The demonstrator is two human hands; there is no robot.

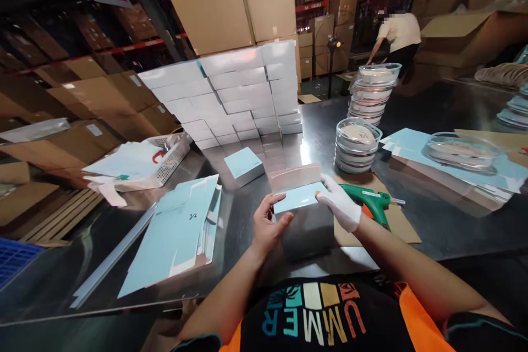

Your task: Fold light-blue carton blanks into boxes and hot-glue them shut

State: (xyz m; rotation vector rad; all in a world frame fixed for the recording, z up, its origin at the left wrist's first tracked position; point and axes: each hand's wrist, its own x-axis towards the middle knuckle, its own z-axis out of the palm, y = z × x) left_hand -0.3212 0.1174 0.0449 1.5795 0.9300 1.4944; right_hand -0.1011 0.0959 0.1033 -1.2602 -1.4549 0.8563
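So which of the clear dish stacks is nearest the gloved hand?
The shorter stack of clear dishes, just beyond the right hand; the taller stack stands farther back.

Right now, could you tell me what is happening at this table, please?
A person holds a small pale blue box over the metal table, bare left hand on its left end, white-gloved right hand on its right. A green glue gun lies on cardboard beside the right hand. Finished boxes are stacked behind, flat box blanks lie left, and another person works far back.

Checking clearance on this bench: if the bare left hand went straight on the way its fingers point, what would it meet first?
The left hand points up and away, already touching the pale blue box both hands hold. Past it, probably the single closed box, then the box stack; depth is unclear.
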